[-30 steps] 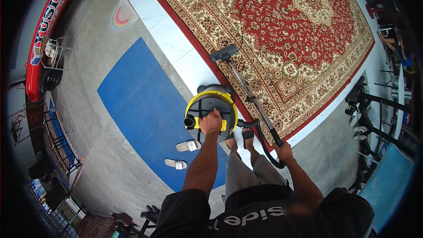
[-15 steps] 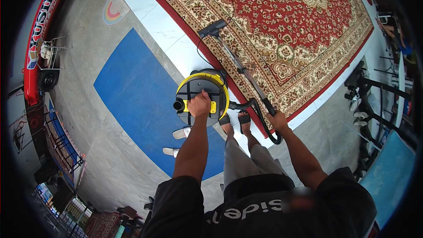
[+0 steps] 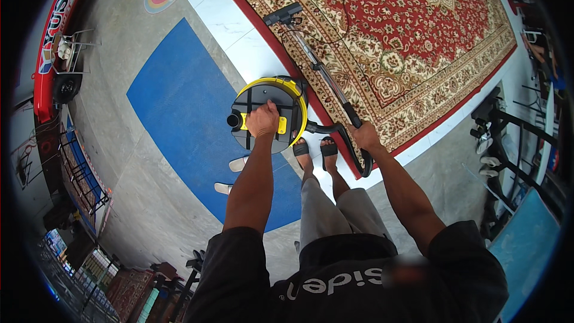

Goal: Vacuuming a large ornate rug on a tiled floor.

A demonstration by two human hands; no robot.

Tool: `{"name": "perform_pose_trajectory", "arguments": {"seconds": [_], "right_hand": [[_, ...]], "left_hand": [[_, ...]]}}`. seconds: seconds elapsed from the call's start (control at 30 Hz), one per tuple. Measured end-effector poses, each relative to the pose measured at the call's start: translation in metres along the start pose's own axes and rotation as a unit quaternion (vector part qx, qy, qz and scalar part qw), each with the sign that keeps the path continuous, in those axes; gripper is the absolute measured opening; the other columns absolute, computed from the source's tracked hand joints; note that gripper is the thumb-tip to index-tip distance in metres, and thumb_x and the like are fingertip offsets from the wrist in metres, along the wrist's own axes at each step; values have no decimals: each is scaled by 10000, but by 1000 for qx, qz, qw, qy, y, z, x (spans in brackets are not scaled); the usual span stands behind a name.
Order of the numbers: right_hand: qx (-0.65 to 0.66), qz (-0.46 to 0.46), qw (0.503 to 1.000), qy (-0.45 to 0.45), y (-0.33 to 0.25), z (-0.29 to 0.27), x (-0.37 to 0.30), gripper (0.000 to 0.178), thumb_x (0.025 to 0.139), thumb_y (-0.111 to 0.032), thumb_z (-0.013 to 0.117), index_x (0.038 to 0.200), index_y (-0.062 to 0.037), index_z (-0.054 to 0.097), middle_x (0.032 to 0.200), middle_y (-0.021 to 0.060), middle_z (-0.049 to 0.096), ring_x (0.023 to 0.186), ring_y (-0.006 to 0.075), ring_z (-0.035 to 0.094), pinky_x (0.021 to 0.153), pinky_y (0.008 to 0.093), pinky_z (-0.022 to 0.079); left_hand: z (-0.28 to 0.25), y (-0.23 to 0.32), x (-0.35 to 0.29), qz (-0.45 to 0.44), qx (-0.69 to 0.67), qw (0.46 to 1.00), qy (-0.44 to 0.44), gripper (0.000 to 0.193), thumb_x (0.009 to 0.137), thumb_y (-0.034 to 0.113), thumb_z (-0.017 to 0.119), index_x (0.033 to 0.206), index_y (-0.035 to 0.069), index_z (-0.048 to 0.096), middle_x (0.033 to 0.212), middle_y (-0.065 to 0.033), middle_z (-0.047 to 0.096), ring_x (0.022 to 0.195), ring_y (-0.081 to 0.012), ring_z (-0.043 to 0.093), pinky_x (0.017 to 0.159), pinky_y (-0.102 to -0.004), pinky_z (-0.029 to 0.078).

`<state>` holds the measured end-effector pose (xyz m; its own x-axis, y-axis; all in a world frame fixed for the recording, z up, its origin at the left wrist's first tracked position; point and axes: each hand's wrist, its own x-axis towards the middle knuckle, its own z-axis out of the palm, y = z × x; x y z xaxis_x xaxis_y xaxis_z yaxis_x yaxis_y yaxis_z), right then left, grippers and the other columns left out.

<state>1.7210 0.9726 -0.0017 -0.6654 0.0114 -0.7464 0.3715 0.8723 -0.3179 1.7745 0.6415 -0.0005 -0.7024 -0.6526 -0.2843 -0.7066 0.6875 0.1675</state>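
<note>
A yellow and black drum vacuum cleaner (image 3: 257,93) stands beside the rug's left edge, partly over a blue mat (image 3: 179,96). My left hand (image 3: 262,122) is closed round the handle on its lid. My right hand (image 3: 365,136) grips the upper end of the metal wand (image 3: 324,74), which slants away to the far left. At its far end a dark floor nozzle (image 3: 282,14) rests on the border of a red and cream patterned rug (image 3: 412,36). A black hose (image 3: 365,166) loops from the drum to below my right hand.
Two pale slippers (image 3: 223,188) lie on the mat, near my sandalled feet. A thin dark cord (image 3: 346,9) crosses the rug. White tiles (image 3: 224,21) border it. Black metal frames and shoes (image 3: 490,161) line the right; a wheel (image 3: 67,88) and a chair stand far left.
The whole view has shifted, so the floor and vacuum cleaner sit higher in the picture. The cord that looped left of the nozzle now lies to its right. Both hands keep their grips.
</note>
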Motion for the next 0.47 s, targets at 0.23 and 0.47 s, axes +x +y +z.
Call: {"name": "perform_pose_trajectory", "arguments": {"seconds": [0.23,0.47], "right_hand": [[18,17,999,-31,185,3,-145,393,848,-323,713,940,57,683,687,187,676,619,286,685,599,418,528],[21,-33,997,-60,227,-33,-213,381,881,-309,693,1055,30,700,813,219,711,767,324,721,781,428,554]], "left_hand": [[-18,2,1,11,27,998,-51,519,958,478,451,849,95,784,864,-204,729,815,-411,710,778,-493,562],[-2,-24,-43,28,76,991,-109,587,956,575,442,1197,125,731,1168,-194,702,1191,-360,629,1049,-455,459]]}}
